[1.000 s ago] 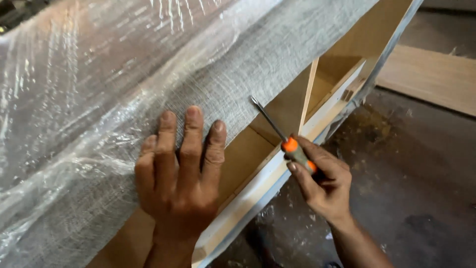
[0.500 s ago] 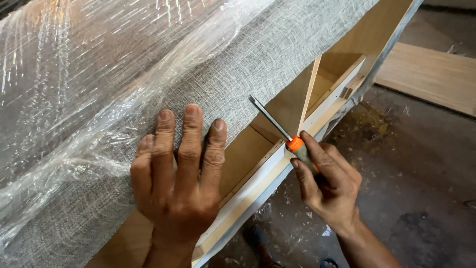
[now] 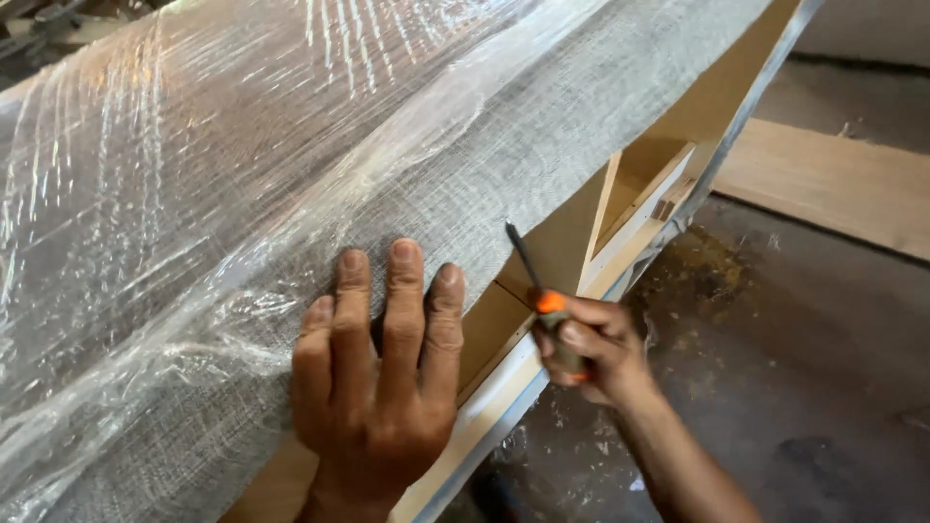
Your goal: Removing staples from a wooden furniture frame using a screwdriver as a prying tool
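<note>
The biggest thing under me is a long upholstered piece of furniture [image 3: 387, 174], tipped so its underside faces me, covered in grey woven fabric [image 3: 542, 165] with clear plastic wrap [image 3: 145, 194] stretched over most of it. It runs from lower left to upper right across my view. Along its near edge the bare wooden frame [image 3: 542, 257] shows: pale boards, a thin upright slat and a small block further up. Beyond it lies the stained concrete floor [image 3: 804, 368] and a flat wooden plank [image 3: 833, 179] resting well apart on the right.

My left hand [image 3: 378, 378] lies flat on the fabric, palm down, fingers stretched out and close together, gripping nothing, pressing the cloth just where it ends at the frame. My right hand [image 3: 586, 349] is clenched round the handle of a screwdriver [image 3: 538, 286], with an orange collar showing above my fingers.

The shaft points up and slightly left, away from my fist, its tip touching or nearly touching the fabric edge where it meets the wood; I cannot tell which. That spot sits just right of my left fingertips [image 3: 448, 281] and above my right knuckles, so the right hand is the nearer one. The tool's long axis crosses the fabric edge at a steep angle.
</note>
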